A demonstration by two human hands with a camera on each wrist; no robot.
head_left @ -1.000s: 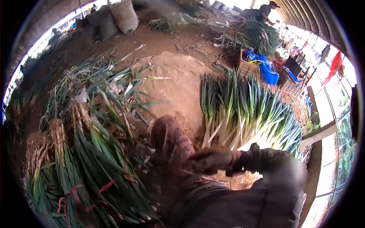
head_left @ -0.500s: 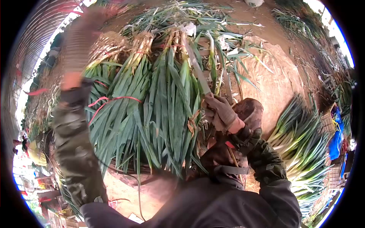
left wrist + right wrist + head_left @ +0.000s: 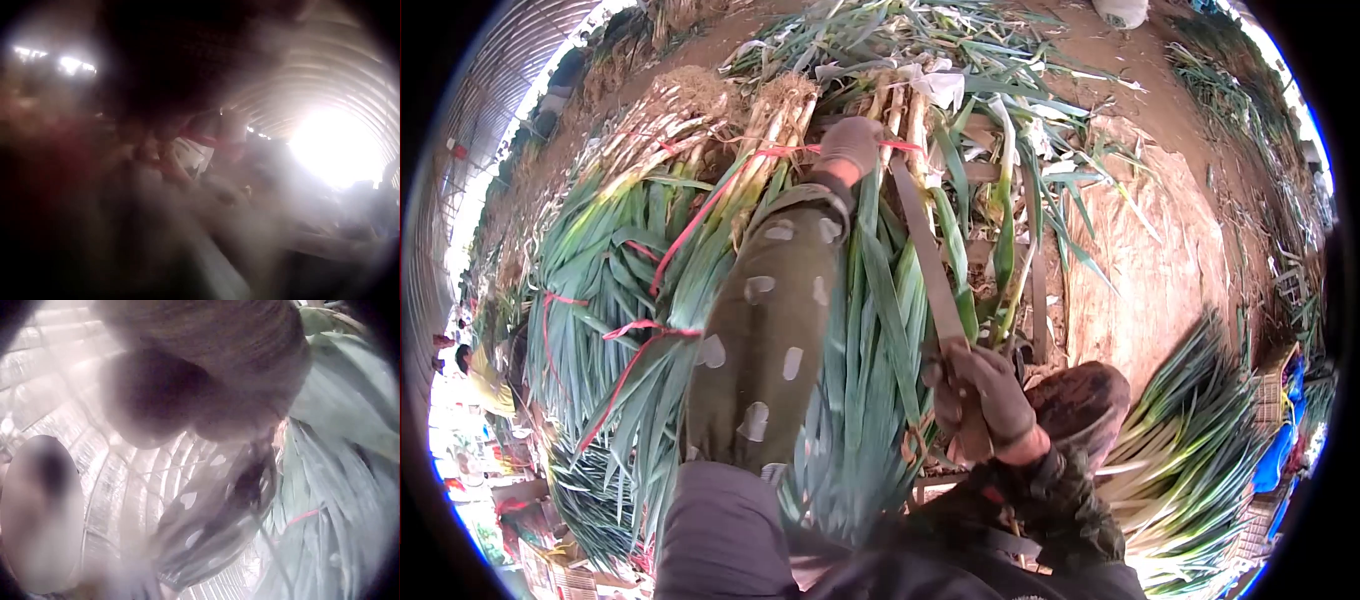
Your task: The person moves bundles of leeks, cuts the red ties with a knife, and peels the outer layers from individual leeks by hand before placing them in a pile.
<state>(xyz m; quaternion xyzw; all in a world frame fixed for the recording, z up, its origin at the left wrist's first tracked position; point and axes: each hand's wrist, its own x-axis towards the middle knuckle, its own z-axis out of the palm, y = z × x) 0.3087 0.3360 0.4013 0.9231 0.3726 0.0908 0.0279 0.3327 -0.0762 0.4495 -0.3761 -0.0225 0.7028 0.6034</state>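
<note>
Bundled long green onions (image 3: 870,300) lie root ends away from me in the head view. My gloved left hand (image 3: 850,145) holds red tape (image 3: 785,151) across the stalks near the roots; its fingers face away from the camera. The tape trails down to the left and shows again right of the hand. My gloved right hand (image 3: 990,395) grips a long flat blade-like strip (image 3: 925,245) that slants up toward the stalks. In the right wrist view, gloved fingers (image 3: 206,375) hang over the patterned left sleeve (image 3: 212,519). The left wrist view is dark and blurred.
More tied onion bundles (image 3: 590,250) lie to the left. Loose leaves and trimmings (image 3: 920,40) are strewn beyond. A tan sheet (image 3: 1150,250) covers the ground at right, with loose onions (image 3: 1180,440) near it. Crates and a blue bag (image 3: 1275,455) stand at the right edge.
The view has swung from the loose onions to the bundles. My left hand has come down from high at the left onto the stalks with the tape. The right hand stays on the strip.
</note>
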